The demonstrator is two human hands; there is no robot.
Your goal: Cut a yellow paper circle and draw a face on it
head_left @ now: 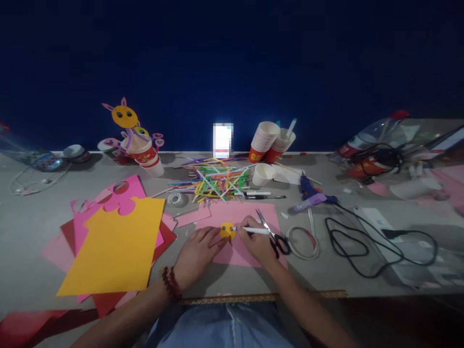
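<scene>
- Yellow disc point(227, 227), one: on the pink sheet point(242, 257), between the two hands; two dark eye spots.
- Left hand point(198, 247): fingers extended, tips and thumb at the disc's left and lower-left edge; cannot tell whether it pinches the disc or only rests on it.
- Right hand point(256, 243): fingers drawn in around a white pen point(259, 231), its tip at the disc's right eye spot.
- Pink sheet: flat on the gray table point(29, 232); a strip of tabletop shows between its near edge and the patterned trim point(232, 299) at the table's front.
- Scissors point(279, 245): blades over the sheet's right side, black handles just beside the right hand; the tightest side for that hand.
- Roll of tape point(302, 256): lying flat, just right of the scissor handles.
- Orange sheet point(119, 246): topmost of a paper stack, left of the left hand, tabletop between.
- Pipe cleaners point(217, 181), many: heaped beyond the pink sheet's far edge.
- White cup point(263, 176), one: upright, right of the heap.
- Glue gun point(310, 189): beyond the scissors, well apart from the right hand.
- Black cord point(362, 276): looped on the table, right of the tape.
</scene>
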